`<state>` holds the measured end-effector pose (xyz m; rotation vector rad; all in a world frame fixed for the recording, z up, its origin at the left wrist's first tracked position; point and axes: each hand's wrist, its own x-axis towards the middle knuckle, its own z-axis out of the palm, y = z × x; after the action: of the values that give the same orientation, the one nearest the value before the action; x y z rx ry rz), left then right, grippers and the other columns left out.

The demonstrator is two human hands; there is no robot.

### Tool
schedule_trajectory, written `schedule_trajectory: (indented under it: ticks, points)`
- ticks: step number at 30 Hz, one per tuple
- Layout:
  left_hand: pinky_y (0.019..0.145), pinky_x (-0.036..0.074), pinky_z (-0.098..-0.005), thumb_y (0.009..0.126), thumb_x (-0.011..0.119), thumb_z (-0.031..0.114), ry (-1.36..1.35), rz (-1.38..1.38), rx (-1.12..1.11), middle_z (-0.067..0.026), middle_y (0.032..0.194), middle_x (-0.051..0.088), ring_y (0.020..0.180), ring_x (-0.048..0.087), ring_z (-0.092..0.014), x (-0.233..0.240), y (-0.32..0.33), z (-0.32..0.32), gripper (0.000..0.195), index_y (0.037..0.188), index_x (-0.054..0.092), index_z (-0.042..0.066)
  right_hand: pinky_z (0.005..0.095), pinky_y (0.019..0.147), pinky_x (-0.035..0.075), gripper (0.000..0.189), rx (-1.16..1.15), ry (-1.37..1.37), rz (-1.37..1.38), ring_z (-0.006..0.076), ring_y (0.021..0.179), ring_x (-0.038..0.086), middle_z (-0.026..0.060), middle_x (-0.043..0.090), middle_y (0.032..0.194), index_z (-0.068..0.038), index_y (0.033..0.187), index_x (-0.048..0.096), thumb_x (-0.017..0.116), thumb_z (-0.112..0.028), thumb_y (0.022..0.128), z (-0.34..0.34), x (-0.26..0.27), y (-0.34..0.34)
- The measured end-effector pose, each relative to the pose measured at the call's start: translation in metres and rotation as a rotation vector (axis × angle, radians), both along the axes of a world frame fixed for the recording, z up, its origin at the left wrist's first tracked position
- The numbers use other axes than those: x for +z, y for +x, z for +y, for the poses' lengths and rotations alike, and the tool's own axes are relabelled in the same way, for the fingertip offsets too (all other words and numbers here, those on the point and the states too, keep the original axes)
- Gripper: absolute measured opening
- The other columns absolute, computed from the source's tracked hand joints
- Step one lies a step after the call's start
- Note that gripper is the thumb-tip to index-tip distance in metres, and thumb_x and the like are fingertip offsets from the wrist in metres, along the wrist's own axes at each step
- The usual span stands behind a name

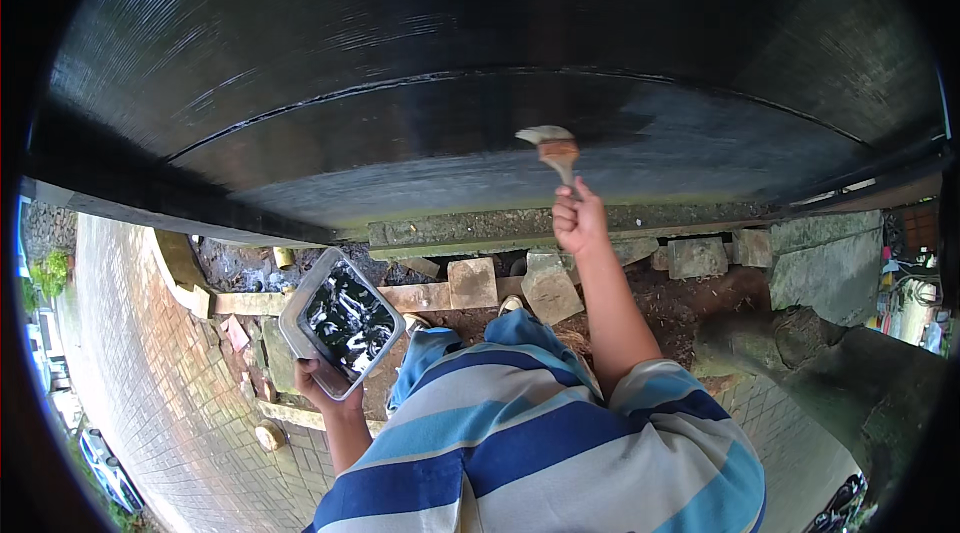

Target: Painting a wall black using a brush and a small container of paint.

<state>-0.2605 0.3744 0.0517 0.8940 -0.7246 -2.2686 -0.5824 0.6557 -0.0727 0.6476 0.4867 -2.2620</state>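
Observation:
My right hand (580, 219) grips the handle of a flat paintbrush (558, 147), its pale bristles up against a dark wall (480, 112). The bristles are a little blurred. Most of the wall is glossy black, while a duller grey band (420, 184) runs along its lower part. In my left hand (331, 389) is a clear plastic tub (291, 323), held by its near end and tilted. Dark, shiny liquid (351, 319) with bright reflections fills much of the tub.
A mossy concrete ledge (495, 227) follows the wall's foot. Stone blocks (472, 283) and bare soil (667, 315) lie around my shoes. Brick paving (180, 368) spreads to the left, and a thick tree trunk (847, 375) stands at right. A parked car (110, 469) is far left.

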Motion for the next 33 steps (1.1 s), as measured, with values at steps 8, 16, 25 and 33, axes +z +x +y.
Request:
schedule_trajectory:
  ticks: [8, 16, 25, 33]
  points:
    - [0.092, 0.048, -0.0433, 0.064, 0.054, 0.025, -0.014, 0.003, -0.012, -0.0152, 0.118, 0.059, 0.108, 0.057, -0.033, -0.013, 0.004, 0.01, 0.066, 0.126, 0.05, 0.003, 0.024, 0.037, 0.013, 0.045, -0.456, 0.052, 0.037, 0.007, 0.044, 0.02, -0.0073, 0.028, 0.054, -0.014, 0.075, 0.046, 0.037, -0.05, 0.099, 0.042, -0.002, -0.014]
    - [0.094, 0.046, -0.0418, 0.065, 0.056, 0.025, -0.021, 0.009, 0.021, -0.0138, 0.117, 0.06, 0.107, 0.057, -0.032, -0.004, -0.004, 0.025, 0.064, 0.125, 0.052, 0.004, 0.0244, 0.038, 0.013, 0.049, 0.094, 0.045, 0.056, 0.0086, 0.042, 0.019, -0.0063, 0.027, 0.055, -0.017, 0.074, 0.04, 0.031, -0.06, 0.097, -0.13, 0.013, 0.047]
    - [0.092, 0.047, -0.0436, 0.065, 0.056, 0.027, -0.038, -0.035, -0.019, -0.0134, 0.117, 0.06, 0.107, 0.057, -0.031, -0.024, 0.009, 0.015, 0.064, 0.124, 0.053, 0.004, 0.0243, 0.038, 0.011, 0.045, 0.435, 0.055, 0.076, 0.0073, 0.043, 0.018, -0.0063, 0.027, 0.055, -0.015, 0.073, 0.043, 0.038, -0.052, 0.098, -0.067, 0.01, 0.014]
    - [0.096, 0.045, -0.0427, 0.067, 0.056, 0.029, -0.038, -0.022, -0.043, -0.0143, 0.12, 0.06, 0.109, 0.057, -0.032, -0.014, -0.018, 0.026, 0.066, 0.127, 0.051, 0.003, 0.0213, 0.035, 0.011, 0.04, -0.055, 0.117, 0.073, 0.0043, 0.04, 0.018, -0.0094, 0.026, 0.053, -0.011, 0.074, 0.047, 0.045, -0.043, 0.098, 0.096, 0.019, -0.03]
